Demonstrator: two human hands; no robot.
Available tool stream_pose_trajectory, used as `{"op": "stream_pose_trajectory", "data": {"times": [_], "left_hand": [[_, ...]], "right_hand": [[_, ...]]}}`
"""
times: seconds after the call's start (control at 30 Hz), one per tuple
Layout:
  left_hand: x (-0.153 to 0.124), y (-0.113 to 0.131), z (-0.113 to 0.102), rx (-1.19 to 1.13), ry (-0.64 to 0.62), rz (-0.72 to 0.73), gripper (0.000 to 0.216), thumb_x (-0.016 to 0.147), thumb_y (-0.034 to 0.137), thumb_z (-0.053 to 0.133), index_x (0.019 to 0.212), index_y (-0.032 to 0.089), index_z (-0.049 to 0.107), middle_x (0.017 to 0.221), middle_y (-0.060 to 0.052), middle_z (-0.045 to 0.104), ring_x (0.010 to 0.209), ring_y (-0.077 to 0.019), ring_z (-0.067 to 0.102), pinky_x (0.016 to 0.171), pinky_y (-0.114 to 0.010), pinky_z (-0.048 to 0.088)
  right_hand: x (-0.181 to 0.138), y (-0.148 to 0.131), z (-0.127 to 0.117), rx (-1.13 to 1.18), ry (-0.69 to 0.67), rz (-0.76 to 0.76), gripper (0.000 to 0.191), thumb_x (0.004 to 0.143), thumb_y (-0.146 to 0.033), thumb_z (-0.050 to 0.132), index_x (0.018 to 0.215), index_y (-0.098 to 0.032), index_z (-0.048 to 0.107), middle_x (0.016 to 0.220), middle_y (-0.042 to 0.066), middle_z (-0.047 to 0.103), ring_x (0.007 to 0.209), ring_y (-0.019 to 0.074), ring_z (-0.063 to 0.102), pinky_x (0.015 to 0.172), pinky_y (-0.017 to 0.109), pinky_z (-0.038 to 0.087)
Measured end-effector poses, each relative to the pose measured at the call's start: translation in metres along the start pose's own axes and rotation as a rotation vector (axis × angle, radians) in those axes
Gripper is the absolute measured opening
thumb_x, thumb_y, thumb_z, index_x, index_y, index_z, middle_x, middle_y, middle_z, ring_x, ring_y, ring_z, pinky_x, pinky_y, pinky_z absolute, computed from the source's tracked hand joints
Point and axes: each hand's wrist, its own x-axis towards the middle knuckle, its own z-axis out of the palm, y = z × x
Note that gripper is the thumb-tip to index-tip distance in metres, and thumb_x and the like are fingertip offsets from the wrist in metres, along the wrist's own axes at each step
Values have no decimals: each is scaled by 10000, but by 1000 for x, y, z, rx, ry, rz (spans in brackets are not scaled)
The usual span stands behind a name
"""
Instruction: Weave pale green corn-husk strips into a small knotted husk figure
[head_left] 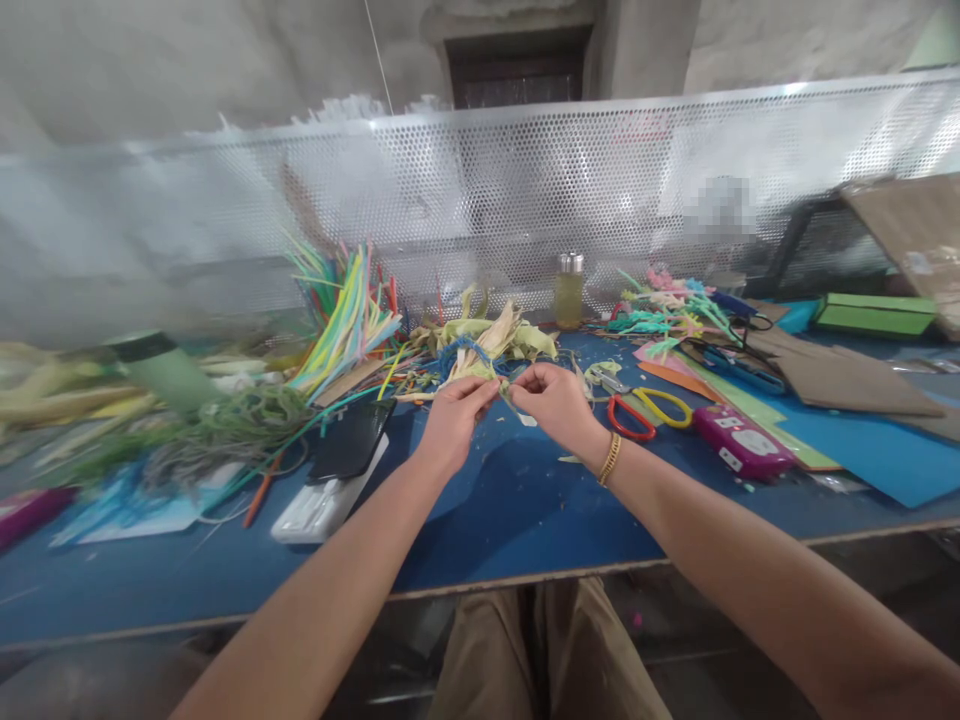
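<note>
Both hands meet over the middle of the blue table (495,530). My left hand (452,428) is closed in a pinch on a small pale green strip (503,386) that looks like corn husk. From the other side, my right hand (561,408) pinches the same strip, a gold bracelet round its wrist. The fingers hide most of the strip. Just behind them lies a heap of dry, pale husks (529,340) with blue yarn (463,348) on it. Scissors (649,410) with red and yellow handles lie to the right of my right hand.
At left are a bundle of coloured pipe cleaners (346,320), tangled green cord (259,425) and a dark phone (351,440) on a white box. A glass bottle (569,292) stands behind. To the right lie a magenta device (742,440), coloured paper (862,445) and cardboard (847,375).
</note>
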Motion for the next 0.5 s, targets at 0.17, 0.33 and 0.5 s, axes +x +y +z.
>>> {"op": "stream_pose_trajectory", "data": {"times": [0.17,0.33,0.5], "left_hand": [[0,0,1,-46,8,-18,264,659,355,799,612,173,613,564,28,496,538,-90,398,528,-247,279],[-1,0,3,-86,-16,-38,275,652,347,806,622,169,599,594,27,521,561,-89,434,546,-238,303],[-1,-1,2,-89,-21,-53,247,658,342,801,659,170,625,614,22,547,555,-86,436,538,-235,301]], "right_hand": [[0,-1,1,61,-32,46,109,676,-278,646,678,-179,598,607,-7,614,529,98,507,498,226,394],[-1,-2,1,54,0,43,127,695,-301,634,676,-187,582,579,-23,574,516,94,471,482,225,362],[-3,-5,2,47,49,24,137,709,-299,625,655,-188,566,572,-29,544,522,98,459,485,231,354]]}}
